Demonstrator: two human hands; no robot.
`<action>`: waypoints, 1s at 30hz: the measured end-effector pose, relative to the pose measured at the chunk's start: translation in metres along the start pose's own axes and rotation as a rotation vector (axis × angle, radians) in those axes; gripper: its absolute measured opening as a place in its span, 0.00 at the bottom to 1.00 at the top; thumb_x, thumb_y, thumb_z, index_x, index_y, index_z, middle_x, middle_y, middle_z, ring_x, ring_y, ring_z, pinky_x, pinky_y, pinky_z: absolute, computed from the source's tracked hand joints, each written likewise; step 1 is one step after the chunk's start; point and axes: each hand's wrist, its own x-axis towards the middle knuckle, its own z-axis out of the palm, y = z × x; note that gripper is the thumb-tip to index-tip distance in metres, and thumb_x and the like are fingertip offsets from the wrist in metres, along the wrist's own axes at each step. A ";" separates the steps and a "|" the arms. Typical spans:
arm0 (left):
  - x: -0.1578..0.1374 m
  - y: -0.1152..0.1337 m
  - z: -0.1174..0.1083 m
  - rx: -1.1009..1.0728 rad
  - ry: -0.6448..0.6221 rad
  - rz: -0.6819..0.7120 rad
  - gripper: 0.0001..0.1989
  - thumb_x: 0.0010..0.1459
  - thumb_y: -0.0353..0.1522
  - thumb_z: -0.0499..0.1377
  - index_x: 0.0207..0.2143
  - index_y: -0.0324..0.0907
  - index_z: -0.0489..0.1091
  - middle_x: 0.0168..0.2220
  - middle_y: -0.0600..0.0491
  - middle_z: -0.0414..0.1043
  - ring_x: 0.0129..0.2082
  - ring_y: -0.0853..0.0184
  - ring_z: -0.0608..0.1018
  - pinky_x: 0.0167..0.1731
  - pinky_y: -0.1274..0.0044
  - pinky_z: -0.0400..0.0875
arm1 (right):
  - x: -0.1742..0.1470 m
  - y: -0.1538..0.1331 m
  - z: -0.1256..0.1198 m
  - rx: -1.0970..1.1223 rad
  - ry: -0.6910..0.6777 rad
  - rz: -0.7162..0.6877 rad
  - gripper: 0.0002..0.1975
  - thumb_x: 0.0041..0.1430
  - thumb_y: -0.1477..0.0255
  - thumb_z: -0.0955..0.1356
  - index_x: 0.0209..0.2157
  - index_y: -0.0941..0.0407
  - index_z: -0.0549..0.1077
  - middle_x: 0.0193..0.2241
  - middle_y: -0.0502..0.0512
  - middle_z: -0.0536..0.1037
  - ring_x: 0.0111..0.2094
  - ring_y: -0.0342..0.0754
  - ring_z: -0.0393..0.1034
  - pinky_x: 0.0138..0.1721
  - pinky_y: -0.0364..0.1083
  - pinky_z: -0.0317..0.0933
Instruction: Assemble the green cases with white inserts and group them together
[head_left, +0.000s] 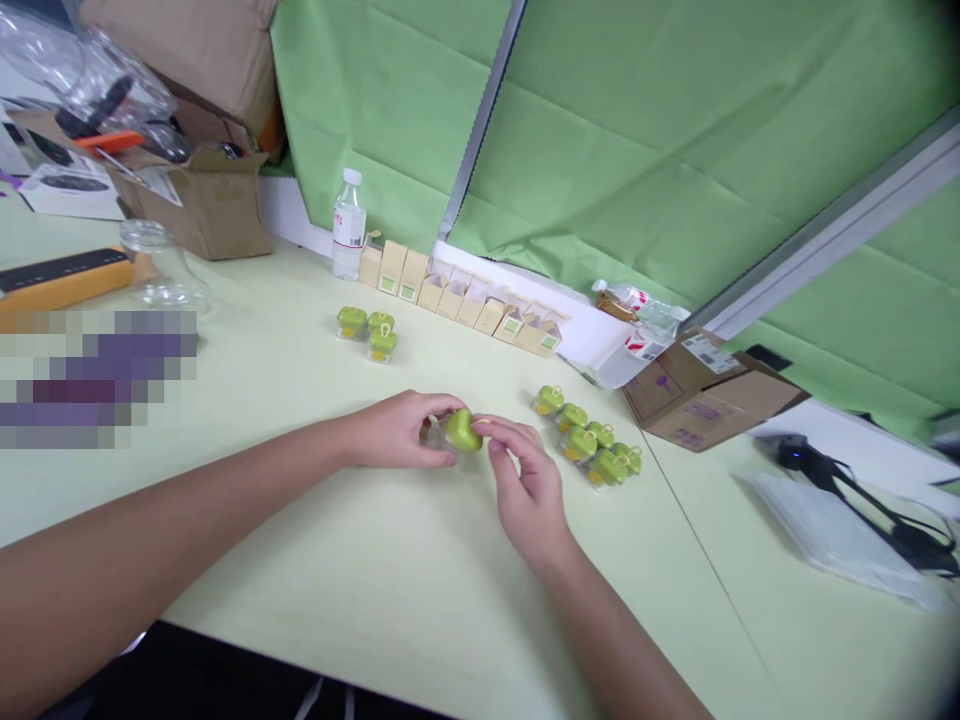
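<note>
My left hand [397, 430] is closed around the clear body of a small green-lidded container [464, 431], tipped on its side above the table. The thumb and fingers of my right hand [529, 492] pinch at the lid side, by what looks like a small loop; the fingertips partly hide it. To the right of my hands stand several similar containers [579, 443] with green lids, loops and something yellow inside. Three more containers [382, 343] are grouped on the table beyond my left hand.
A row of small cardboard boxes [452, 297] lines the back edge beside an upright water bottle [348, 226]. At right are a brown carton [701, 395], a plastic bag [832, 540] and a black cabled device [862, 490]. A clear jar [161, 265] and an open carton [214, 205] stand left.
</note>
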 end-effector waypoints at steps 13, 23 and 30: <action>0.005 -0.040 -0.018 0.222 0.356 -0.293 0.24 0.54 0.44 0.62 0.51 0.46 0.70 0.51 0.48 0.74 0.50 0.55 0.76 0.50 0.66 0.70 | 0.021 0.007 -0.023 0.728 0.284 0.570 0.06 0.55 0.65 0.72 0.33 0.51 0.72 0.43 0.51 0.77 0.48 0.52 0.74 0.49 0.58 0.72; -0.002 -0.004 -0.012 0.340 0.394 0.208 0.27 0.57 0.32 0.59 0.60 0.44 0.62 0.62 0.45 0.62 0.63 0.56 0.64 0.63 0.62 0.60 | 0.013 0.002 -0.004 0.763 0.134 0.593 0.21 0.48 0.69 0.78 0.45 0.51 0.74 0.37 0.50 0.79 0.38 0.47 0.74 0.43 0.48 0.69; -0.003 0.018 0.017 0.259 0.188 0.437 0.30 0.57 0.23 0.55 0.61 0.47 0.62 0.59 0.47 0.67 0.58 0.60 0.72 0.57 0.68 0.71 | 0.006 -0.007 0.007 0.762 -0.069 0.557 0.15 0.52 0.68 0.77 0.42 0.55 0.78 0.39 0.52 0.79 0.42 0.47 0.72 0.49 0.47 0.66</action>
